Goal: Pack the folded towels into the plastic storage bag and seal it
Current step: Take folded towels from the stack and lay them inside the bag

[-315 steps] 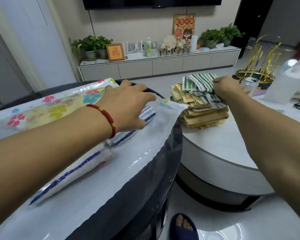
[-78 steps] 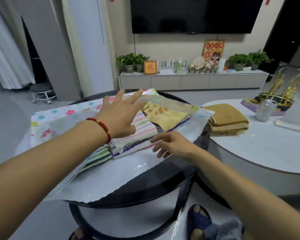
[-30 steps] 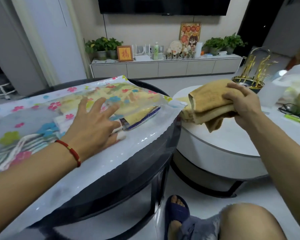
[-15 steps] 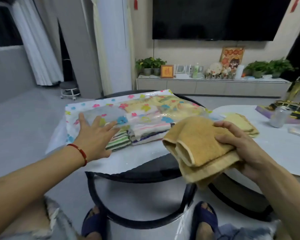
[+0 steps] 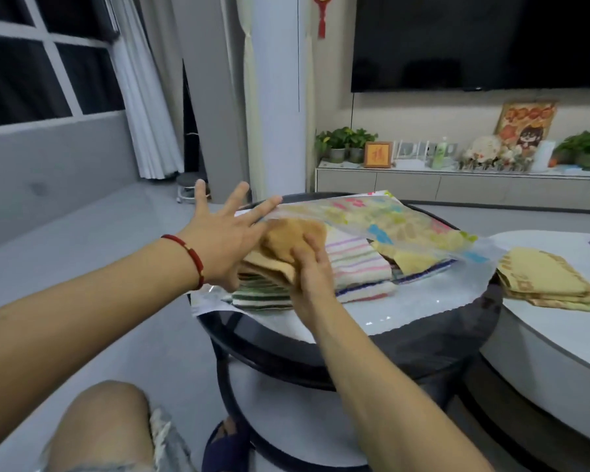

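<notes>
Right hand (image 5: 312,267) grips the folded tan terry towel (image 5: 283,245) at the flower-printed clear plastic bag's (image 5: 389,216) 9 o'clock mouth; left hand (image 5: 225,233), fingers splayed, holds nothing.

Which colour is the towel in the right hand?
Tan, a golden brown; the towel in the right hand shows in the head view.

I have one view only, from the head camera: it looks forward and down across my forearms, close over the near edge of the round dark table (image 5: 338,349), facing the television wall (image 5: 406,107).
</notes>
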Motion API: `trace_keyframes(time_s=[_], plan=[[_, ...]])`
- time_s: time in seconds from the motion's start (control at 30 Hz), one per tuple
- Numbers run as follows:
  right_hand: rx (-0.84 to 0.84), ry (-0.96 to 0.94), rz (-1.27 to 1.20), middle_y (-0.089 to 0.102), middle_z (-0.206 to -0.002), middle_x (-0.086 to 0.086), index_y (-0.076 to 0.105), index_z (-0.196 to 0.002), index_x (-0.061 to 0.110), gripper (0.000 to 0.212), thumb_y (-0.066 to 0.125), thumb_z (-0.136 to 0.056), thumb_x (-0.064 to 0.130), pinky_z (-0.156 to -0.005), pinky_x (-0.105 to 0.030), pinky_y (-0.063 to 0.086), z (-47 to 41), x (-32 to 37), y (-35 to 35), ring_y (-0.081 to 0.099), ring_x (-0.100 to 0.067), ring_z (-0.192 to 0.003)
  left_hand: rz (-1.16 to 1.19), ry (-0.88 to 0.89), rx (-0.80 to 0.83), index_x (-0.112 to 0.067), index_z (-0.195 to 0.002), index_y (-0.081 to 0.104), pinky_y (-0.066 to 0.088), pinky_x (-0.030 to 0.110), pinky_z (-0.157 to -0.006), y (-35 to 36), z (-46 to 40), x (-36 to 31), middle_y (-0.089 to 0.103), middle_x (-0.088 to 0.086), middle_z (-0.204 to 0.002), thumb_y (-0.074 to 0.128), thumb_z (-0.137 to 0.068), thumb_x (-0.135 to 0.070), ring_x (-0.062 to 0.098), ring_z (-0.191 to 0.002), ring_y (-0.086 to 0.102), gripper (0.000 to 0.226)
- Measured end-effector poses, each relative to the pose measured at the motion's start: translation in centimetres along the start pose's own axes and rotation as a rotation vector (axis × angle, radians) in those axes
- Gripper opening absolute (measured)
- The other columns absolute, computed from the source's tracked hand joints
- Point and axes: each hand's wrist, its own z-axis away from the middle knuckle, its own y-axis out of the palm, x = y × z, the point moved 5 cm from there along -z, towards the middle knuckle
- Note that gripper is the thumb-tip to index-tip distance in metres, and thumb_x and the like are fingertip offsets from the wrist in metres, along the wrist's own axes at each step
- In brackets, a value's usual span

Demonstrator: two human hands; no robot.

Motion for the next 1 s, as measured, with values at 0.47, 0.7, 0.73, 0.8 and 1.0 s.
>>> trace_keyframes(time_s=[0.47, 0.7, 0.73, 0.8, 1.0], plan=[[0.308, 0.127, 0.762, 0.067, -0.082, 0.002, 0.048, -0.153, 0.023, 0.063, 0.058, -0.095, 0.002, -0.055, -0.019, 0.049, -0.7, -5.9, -0.3, 0.059, -0.009, -0.063, 0.075, 0.033, 0.062, -0.032, -0.154, 0.001, 0.011, 0.084, -0.102, 1.6, 0.0, -0.9, -0.03, -0.012, -0.159, 0.072, -0.068, -0.06, 0.035, -0.149, -0.014, 0.115], [0.346, -0.304, 1.416, 0.06, -0.143, -0.012, 0.06, -0.144, 0.016, 0.061, 0.047, -0.088, -0.004, -0.111, -0.033, 0.041, 0.3, -3.0, -2.3, 0.053, -0.032, -0.131, 0.142, 0.064, -0.021, -0.031, -0.155, 0.006, 0.017, 0.08, -0.104, 1.2, -0.7, -3.2, -0.02, -0.011, -0.162, 0.062, -0.077, -0.057, 0.036, -0.15, -0.004, 0.099], [0.4, -0.266, 1.4, 0.06, -0.142, -0.008, 0.059, -0.145, 0.018, 0.063, 0.046, -0.088, -0.004, -0.108, -0.026, 0.042, 0.4, -3.0, -2.6, 0.055, -0.026, -0.13, 0.162, 0.072, -0.036, -0.032, -0.155, 0.005, 0.018, 0.08, -0.105, 1.0, -1.0, -3.8, -0.019, -0.011, -0.162, 0.063, -0.078, -0.057, 0.036, -0.15, -0.003, 0.099], [0.416, -0.217, 1.357, 0.061, -0.125, 0.006, 0.061, -0.144, 0.028, 0.063, 0.046, -0.091, -0.002, -0.083, -0.004, 0.041, 0.4, -1.6, -4.1, 0.061, 0.002, -0.102, 0.197, 0.086, -0.06, -0.034, -0.154, 0.004, 0.02, 0.078, -0.106, 0.8, -1.9, -5.3, -0.014, -0.01, -0.163, 0.065, -0.08, -0.055, 0.037, -0.149, 0.0, 0.098], [0.374, -0.244, 1.43, 0.074, -0.115, 0.015, 0.073, -0.128, 0.029, 0.045, 0.055, -0.091, 0.009, -0.077, -0.006, 0.049, 2.6, 7.6, -11.8, 0.064, 0.011, -0.09, 0.247, 0.162, -0.015, -0.031, -0.154, 0.01, 0.02, 0.076, -0.108, 0.8, -5.7, -10.1, -0.013, -0.01, -0.164, 0.062, -0.085, -0.053, 0.04, -0.149, -0.001, 0.089]])
